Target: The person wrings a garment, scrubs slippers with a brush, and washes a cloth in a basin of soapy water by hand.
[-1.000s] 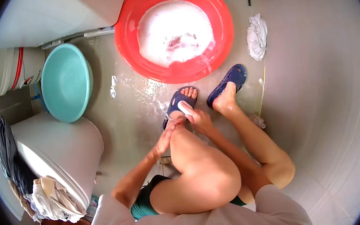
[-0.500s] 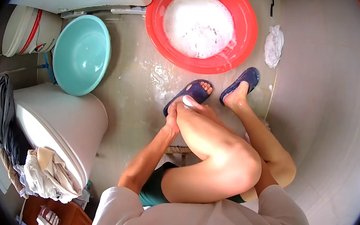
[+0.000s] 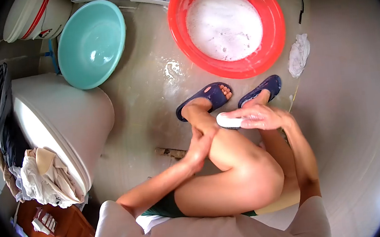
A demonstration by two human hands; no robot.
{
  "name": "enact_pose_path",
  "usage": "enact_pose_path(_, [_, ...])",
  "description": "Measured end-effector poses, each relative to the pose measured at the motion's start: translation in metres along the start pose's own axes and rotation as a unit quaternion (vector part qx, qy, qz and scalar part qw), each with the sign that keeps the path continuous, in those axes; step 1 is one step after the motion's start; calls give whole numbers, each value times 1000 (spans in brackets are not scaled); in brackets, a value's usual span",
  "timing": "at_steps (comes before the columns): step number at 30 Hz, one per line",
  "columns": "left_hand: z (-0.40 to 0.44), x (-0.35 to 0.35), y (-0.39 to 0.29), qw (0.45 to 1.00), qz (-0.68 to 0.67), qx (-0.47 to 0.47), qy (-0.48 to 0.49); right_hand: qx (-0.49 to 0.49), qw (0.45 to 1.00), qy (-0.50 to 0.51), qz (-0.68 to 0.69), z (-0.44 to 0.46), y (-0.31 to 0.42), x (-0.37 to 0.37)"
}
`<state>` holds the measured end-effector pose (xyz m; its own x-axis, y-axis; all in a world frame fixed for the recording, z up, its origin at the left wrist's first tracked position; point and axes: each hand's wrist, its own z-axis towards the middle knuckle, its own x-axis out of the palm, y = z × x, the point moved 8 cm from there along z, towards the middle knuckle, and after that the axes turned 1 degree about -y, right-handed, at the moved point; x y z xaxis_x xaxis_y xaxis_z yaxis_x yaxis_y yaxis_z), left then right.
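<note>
My left hand (image 3: 200,145) is wrapped round the lower part of my left leg (image 3: 240,152), below the knee. My right hand (image 3: 264,117) holds a small white brush (image 3: 230,121) with a dark underside, close to the shin. Suds show on the fingers of that hand. Both feet wear dark blue slippers, the left slipper (image 3: 217,94) and the right slipper (image 3: 273,86). Just beyond them stands a red basin (image 3: 180,29) with white foamy water (image 3: 225,26) in it.
A turquoise basin (image 3: 92,44) stands at the upper left near a white bucket (image 3: 33,17). Clothes (image 3: 50,177) hang over a large white tub (image 3: 71,117). A crumpled white cloth (image 3: 298,55) lies by the right wall, and a brown cabinet (image 3: 68,233) stands lower left.
The view has shifted, so the basins sit further up and the red one further right. My right hand with the brush has come up from the ankle; my left hand now grips higher on the leg.
</note>
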<state>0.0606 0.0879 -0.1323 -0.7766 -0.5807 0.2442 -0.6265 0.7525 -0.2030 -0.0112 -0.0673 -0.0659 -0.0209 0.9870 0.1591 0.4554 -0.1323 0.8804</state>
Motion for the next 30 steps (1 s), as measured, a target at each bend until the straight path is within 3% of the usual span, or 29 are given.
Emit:
enact_pose_path(2, [50,-19,-5,993,29,108,-34,-42,999,9,22,22,-19,-2])
enact_pose_path(4, [102,-39,21,989,21,147,-22,138,989,49,10,38,-15,2])
enact_pose_path(5, [99,-39,23,988,16,154,-15,180,980,79,-19,48,-41,8])
enact_pose_path(6, [94,-38,24,987,11,162,-7,71,996,62,3,61,-37,9])
enact_pose_path(8, [42,-25,0,985,1,170,11,-24,992,50,-110,86,-59,14])
enact_pose_path(9, [41,-32,5,961,92,258,-49,-43,985,50,-160,99,-67,14])
enact_pose_path(10, [28,-29,3,950,137,276,-50,-60,975,49,-209,110,-69,17])
enact_pose_path(11, [6,-24,-6,937,181,293,-52,96,949,30,-297,113,-73,13])
enact_pose_path(12, [-19,-19,-18,923,225,309,-54,172,926,33,-335,115,-59,13])
enact_pose_path(14, [-63,0,-47,896,260,360,30,140,943,62,-296,127,-67,17])
enact_pose_path(17, [-84,6,-61,881,317,348,40,46,971,80,-221,104,-55,19])
enact_pose_path(20, [-68,-10,-56,890,283,358,17,83,974,81,-196,49,12,10])
enact_pose_path(22, [-53,-21,-48,934,190,304,9,95,982,63,-152,22,44,6])
enact_pose_path(25, [-23,-35,-31,903,251,347,-19,149,969,47,-193,12,51,8])
enact_pose_path(26, [-14,-39,-26,892,267,362,-38,124,971,43,-199,19,47,9])
enact_pose_path(27, [7,-45,-11,915,264,304,-40,99,973,39,-205,32,33,13])
enact_pose_path(28, [25,-53,8,964,141,226,-24,73,975,33,-209,44,22,17])
enact_pose_path(30, [52,-55,43,992,-111,60,7,92,956,43,-274,69,8,22])
